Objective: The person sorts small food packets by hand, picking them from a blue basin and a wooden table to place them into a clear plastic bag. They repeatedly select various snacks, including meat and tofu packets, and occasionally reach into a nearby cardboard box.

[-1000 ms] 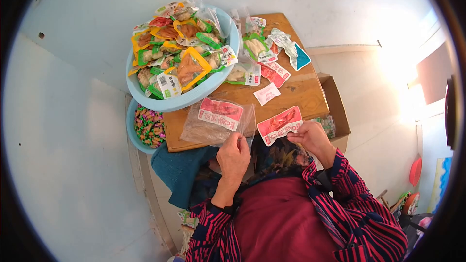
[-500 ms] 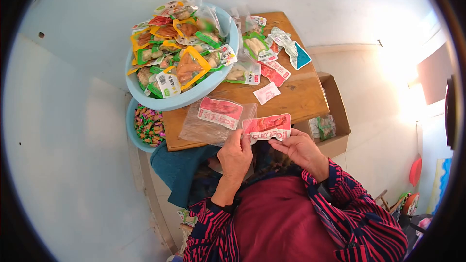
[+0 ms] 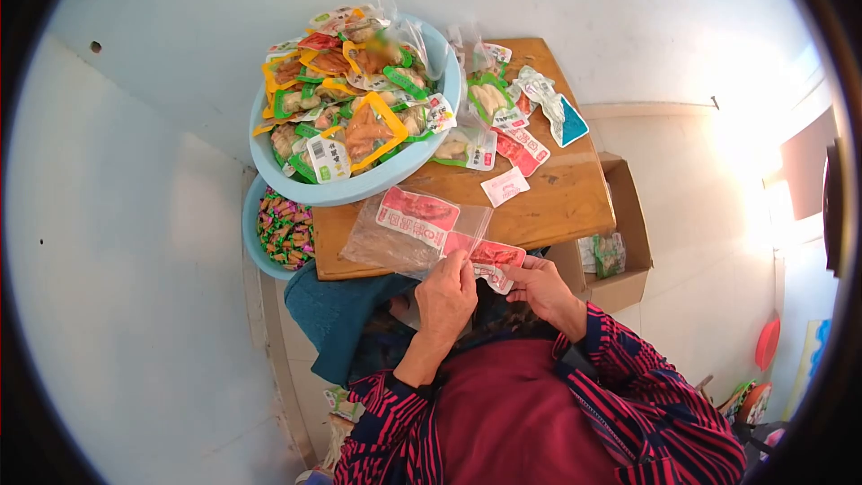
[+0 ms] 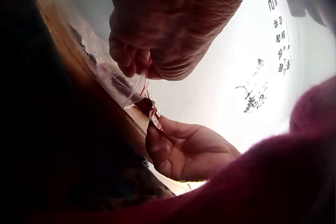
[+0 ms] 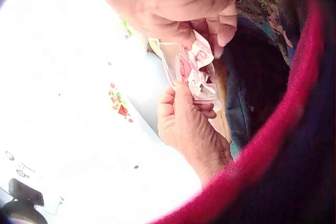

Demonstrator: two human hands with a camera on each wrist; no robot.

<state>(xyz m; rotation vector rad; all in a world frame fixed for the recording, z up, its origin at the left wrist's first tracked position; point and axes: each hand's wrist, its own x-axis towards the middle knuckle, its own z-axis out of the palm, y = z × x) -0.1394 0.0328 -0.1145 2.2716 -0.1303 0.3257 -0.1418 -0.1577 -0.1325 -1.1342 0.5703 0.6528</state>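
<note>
My left hand point(image 3: 446, 298) pinches the rim of a clear plastic bag point(image 3: 373, 247), which lies over the table's front edge. Inside the bag is a red-and-white snack packet point(image 3: 418, 214). A second red-and-white packet point(image 3: 496, 254) is in my right hand point(image 3: 546, 294), thumb and fingers gripping its right end. Its left end is at the bag's mouth, partly hidden by the left fingers. From the left wrist, the packet edge point(image 4: 154, 113) shows close beside the bag's rim. In the right wrist view the packet point(image 5: 202, 50) points into the opened bag point(image 5: 170, 58).
A large blue basin point(image 3: 346, 192) heaped with packaged snacks stands on the wooden table point(image 3: 561, 207). Several packets point(image 3: 521, 151) and a small white-and-pink sachet point(image 3: 505, 187) lie right of it. Below are a smaller basin point(image 3: 253, 247) of wrapped pieces and a cardboard box point(image 3: 633, 233).
My right hand has brought its packet leftward to the bag's mouth, and the packet's left end now overlaps the bag. The left hand keeps its hold on the rim. The view has shifted slightly.
</note>
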